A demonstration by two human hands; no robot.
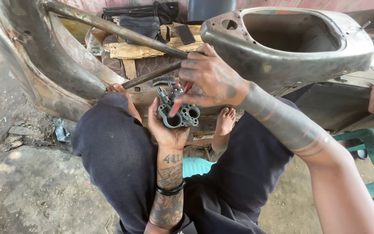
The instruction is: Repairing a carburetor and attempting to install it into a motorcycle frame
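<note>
My left hand (166,130) cradled the carburetor body (179,113) from beneath above my knees, my right hand (211,80) pinching a red-handled tool (177,103) into its bore; the rigid, seemingly weighty casting looked best gripped around its solid barrel.

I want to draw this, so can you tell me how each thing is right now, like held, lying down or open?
Left hand: palm up, gripping the metal part.
Metal part: held upright, round holes open.
Right hand: pinching a red tool.
Red tool: tilted, tip at one hole.
Scooter frame: bare, rusty, seat opening uncovered.
Black bag: lying closed on wood.
</note>
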